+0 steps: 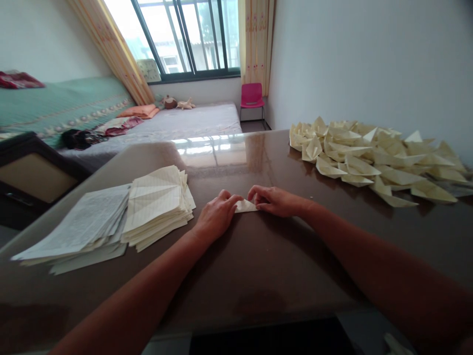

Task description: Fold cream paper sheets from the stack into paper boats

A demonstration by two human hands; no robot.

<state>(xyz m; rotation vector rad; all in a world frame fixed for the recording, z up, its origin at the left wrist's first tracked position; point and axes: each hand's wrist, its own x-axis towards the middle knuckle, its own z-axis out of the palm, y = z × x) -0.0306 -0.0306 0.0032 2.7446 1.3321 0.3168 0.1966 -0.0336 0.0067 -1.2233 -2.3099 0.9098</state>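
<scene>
A small folded piece of cream paper [246, 207] lies on the brown tabletop [236, 266] between my two hands. My left hand [219, 212] grips its left end, fingers bent over it. At the right end my right hand [274, 199] pinches the paper with curled fingers. Parts of the folded paper are covered by the fingertips. Left of my left hand stands a stack of lined cream sheets [153, 202], the top one creased. Beside that lies a pile of printed sheets [79, 222].
Many folded paper boats [354, 158] are heaped at the table's right, near the white wall [362, 64]. Behind the table are a bed [199, 118], a pink chair [252, 96] and a window. A dark cabinet [37, 177] stands at left.
</scene>
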